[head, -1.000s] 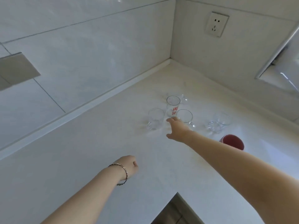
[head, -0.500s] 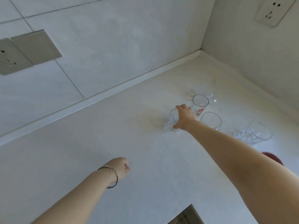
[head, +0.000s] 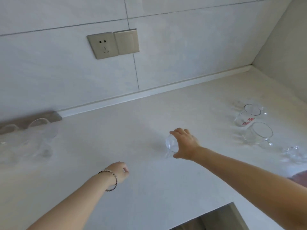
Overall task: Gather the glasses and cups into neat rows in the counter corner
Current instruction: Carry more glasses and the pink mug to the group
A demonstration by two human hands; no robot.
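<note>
Mid-bench, the right hand gripped a clear glass.
Its fingers wrapped the rim; the left hand was fisted, empty, nearer the front edge.

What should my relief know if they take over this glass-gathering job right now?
Right hand: grip closed on a small clear glass at mid-counter.
Left hand: loosely fisted, holding nothing.
Near the corner on the right: the red-lettered glass, a handled glass cup and another clear cup, loosely grouped, not in rows.
Far left: more clear glasses.
Left to do: bring everything to the corner and line it up.
</note>
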